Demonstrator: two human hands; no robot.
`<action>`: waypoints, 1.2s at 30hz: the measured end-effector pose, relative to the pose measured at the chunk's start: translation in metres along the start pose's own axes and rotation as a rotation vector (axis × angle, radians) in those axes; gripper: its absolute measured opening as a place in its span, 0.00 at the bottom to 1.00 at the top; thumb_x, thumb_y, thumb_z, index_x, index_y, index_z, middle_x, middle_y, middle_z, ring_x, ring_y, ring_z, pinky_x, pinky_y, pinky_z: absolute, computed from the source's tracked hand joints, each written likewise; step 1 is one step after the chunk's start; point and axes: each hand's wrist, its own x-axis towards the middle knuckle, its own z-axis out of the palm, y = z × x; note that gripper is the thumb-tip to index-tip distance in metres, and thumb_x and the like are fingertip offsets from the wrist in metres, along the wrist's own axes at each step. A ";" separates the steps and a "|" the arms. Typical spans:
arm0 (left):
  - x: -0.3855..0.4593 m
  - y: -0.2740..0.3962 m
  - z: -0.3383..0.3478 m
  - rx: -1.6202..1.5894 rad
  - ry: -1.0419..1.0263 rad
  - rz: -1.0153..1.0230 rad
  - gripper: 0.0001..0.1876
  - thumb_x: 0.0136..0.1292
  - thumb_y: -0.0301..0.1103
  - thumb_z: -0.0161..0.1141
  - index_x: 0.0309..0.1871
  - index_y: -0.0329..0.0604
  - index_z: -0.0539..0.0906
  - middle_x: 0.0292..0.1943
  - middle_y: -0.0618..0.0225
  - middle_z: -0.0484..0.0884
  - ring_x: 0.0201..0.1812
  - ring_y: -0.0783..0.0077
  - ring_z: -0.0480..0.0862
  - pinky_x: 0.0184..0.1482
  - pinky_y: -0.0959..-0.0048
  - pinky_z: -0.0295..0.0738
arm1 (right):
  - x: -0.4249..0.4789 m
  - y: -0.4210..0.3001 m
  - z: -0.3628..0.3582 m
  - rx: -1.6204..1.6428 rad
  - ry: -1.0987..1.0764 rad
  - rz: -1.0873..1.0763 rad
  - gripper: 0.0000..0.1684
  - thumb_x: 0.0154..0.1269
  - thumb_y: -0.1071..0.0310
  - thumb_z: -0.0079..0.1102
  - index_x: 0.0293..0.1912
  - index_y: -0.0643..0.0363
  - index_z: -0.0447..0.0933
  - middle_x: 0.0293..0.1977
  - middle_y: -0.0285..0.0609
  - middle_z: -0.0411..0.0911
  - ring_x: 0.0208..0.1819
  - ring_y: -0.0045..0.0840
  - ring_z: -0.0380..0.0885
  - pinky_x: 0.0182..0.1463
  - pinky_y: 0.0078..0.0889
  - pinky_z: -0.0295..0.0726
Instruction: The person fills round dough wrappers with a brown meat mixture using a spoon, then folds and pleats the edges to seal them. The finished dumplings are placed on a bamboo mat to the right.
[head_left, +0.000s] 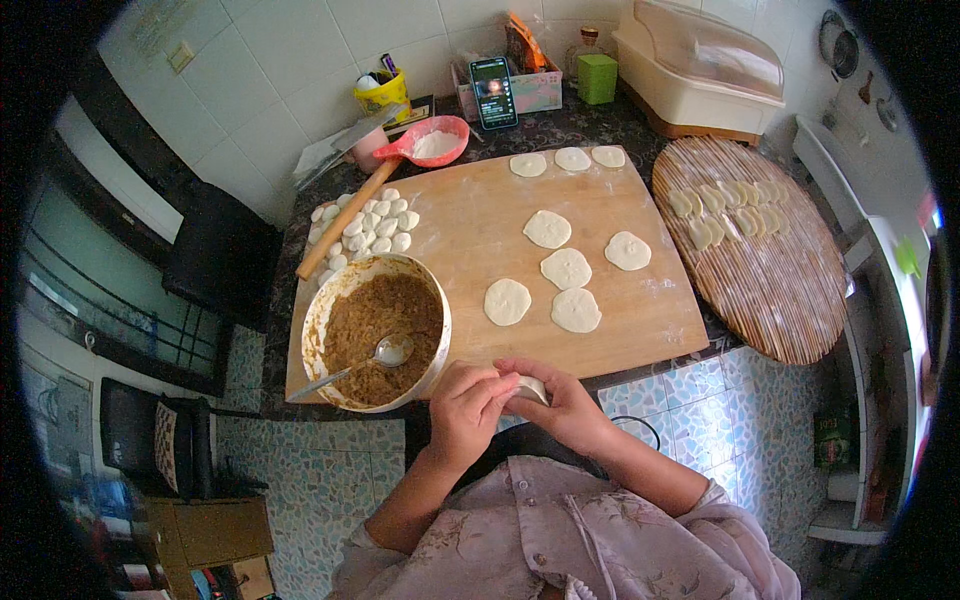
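Just off the front edge of a wooden board (465, 225), both hands hold one folded dumpling (531, 389). My left hand (469, 405) pinches its left end with the fingertips, and my right hand (562, 409) wraps around its other side; the fingers partly hide it. Several flat dough wrappers (508, 302) lie spread over the board. To the left stands a bowl of brown filling (446, 330) with a metal spoon (394, 349) resting in it. Behind the bowl, a wooden rolling pin (349, 217) lies across small dough pieces (386, 227).
A round slatted mat (765, 292) at the right bears two rows of folded dumplings (727, 195). Behind the board are a red scoop of flour (435, 144), a propped phone (493, 93), a yellow cup (382, 94), a green box (597, 79) and a lidded plastic container (697, 67).
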 end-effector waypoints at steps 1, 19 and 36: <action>-0.002 0.000 0.000 0.015 -0.017 0.008 0.10 0.48 0.25 0.66 0.36 0.40 0.83 0.32 0.64 0.79 0.34 0.62 0.78 0.36 0.68 0.74 | 0.000 0.001 -0.001 -0.033 -0.002 0.011 0.23 0.61 0.71 0.59 0.56 0.64 0.68 0.43 0.37 0.76 0.45 0.16 0.71 0.49 0.20 0.72; 0.004 0.011 0.006 -0.098 0.056 -0.173 0.10 0.47 0.21 0.65 0.36 0.40 0.84 0.30 0.63 0.81 0.33 0.65 0.80 0.35 0.70 0.74 | -0.003 -0.004 -0.004 0.213 0.043 0.110 0.22 0.61 0.73 0.59 0.55 0.61 0.69 0.45 0.37 0.75 0.47 0.17 0.72 0.52 0.21 0.71; -0.003 -0.004 0.005 -0.040 0.029 -0.118 0.13 0.48 0.25 0.67 0.40 0.40 0.83 0.34 0.61 0.81 0.33 0.62 0.79 0.36 0.70 0.73 | 0.000 0.003 -0.007 0.366 0.028 0.147 0.22 0.62 0.73 0.58 0.56 0.60 0.68 0.45 0.37 0.75 0.46 0.19 0.74 0.52 0.21 0.73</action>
